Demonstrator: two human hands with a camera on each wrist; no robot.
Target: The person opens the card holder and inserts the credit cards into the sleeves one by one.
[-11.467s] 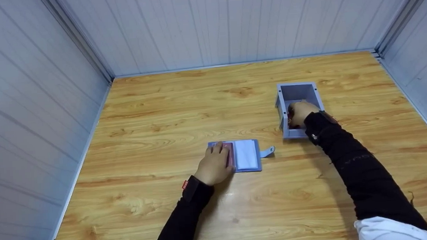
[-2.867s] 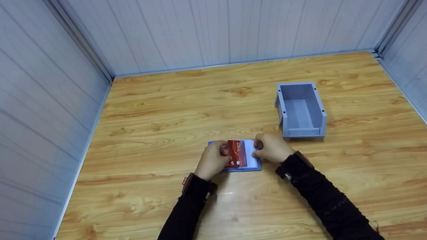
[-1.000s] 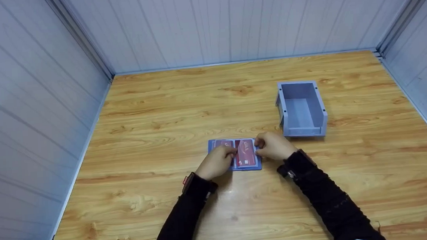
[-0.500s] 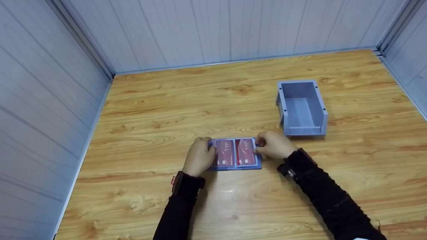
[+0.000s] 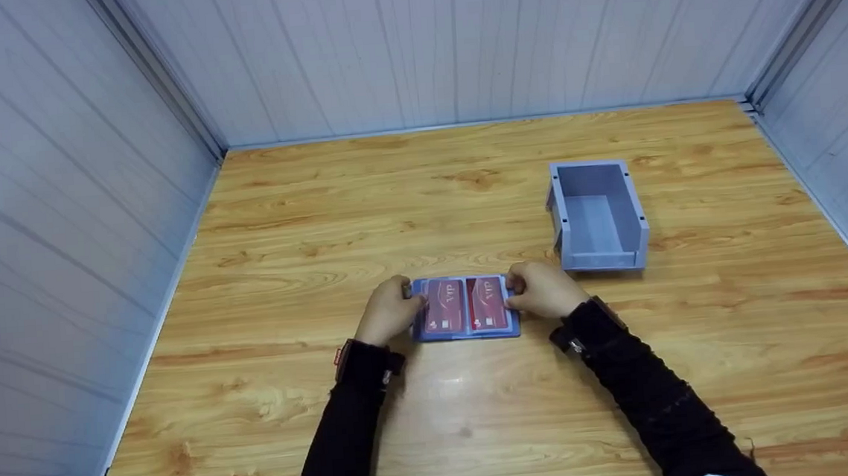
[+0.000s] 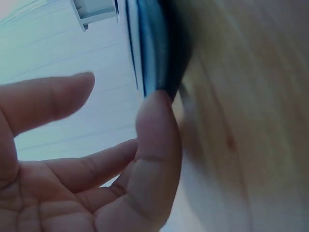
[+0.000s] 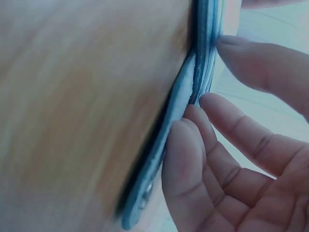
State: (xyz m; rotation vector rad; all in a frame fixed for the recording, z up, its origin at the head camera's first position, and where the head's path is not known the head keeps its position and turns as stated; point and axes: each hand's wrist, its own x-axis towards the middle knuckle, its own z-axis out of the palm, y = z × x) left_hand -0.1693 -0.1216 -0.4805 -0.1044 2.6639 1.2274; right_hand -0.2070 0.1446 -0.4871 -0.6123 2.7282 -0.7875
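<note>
A blue card holder (image 5: pixel 466 310) lies spread on the table, with a red card (image 5: pixel 445 304) in its left clear sleeve and another red card (image 5: pixel 487 301) in the right one. My left hand (image 5: pixel 386 311) is at the holder's left edge. In the left wrist view a fingertip (image 6: pixel 157 116) touches that edge while the thumb (image 6: pixel 58 99) stands apart. At the opposite edge, my right hand (image 5: pixel 547 289) pinches the holder, its thumb (image 7: pixel 260 63) against the page edges and curled fingers beside the snap strap (image 7: pixel 157 159). The head view hides this strap.
A grey plastic bin (image 5: pixel 599 261) stands behind and right of my right hand, with its low front towards me. Pale panel walls (image 5: pixel 411 52) enclose the wooden table (image 5: pixel 304 231) at the back and sides.
Earlier my right hand reached into the bin; later a red card was slid from the holder's middle into the right sleeve. My left hand has since moved left to the outer edge.
</note>
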